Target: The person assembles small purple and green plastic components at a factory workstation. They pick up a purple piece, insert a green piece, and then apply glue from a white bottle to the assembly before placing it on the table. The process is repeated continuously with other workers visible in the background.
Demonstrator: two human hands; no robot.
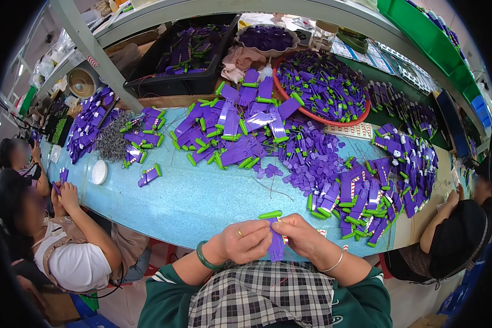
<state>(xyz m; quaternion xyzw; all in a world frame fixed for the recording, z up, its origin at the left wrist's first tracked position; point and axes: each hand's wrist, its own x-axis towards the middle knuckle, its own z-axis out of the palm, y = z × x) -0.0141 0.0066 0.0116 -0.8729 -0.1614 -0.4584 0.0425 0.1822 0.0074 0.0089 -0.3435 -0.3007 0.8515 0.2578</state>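
Between my two hands, over the near edge of the blue table, is a flat purple plastic piece (pixel 276 249) with a bright green end (pixel 270 214) pointing away from me. My left hand (pixel 247 240) pinches it from the left, fingers curled. From the right, my right hand (pixel 298 232) presses thumb and fingers on its upper part. A striped strip shows beside the right fingers. Just to the right lies a heap of similar purple pieces (pixel 361 199) with green ends and striped strips. Straight ahead is a pile of small purple parts (pixel 314 172).
Larger purple-and-green pieces (pixel 235 128) are heaped mid-table, behind them a red round basket (pixel 341 123) and a black crate (pixel 169 82). Metal clips (pixel 112 142) and a white lid (pixel 99 172) lie left. Co-workers sit at the left (pixel 82 262) and right (pixel 459 240). A shelf frame (pixel 246 24) spans overhead.
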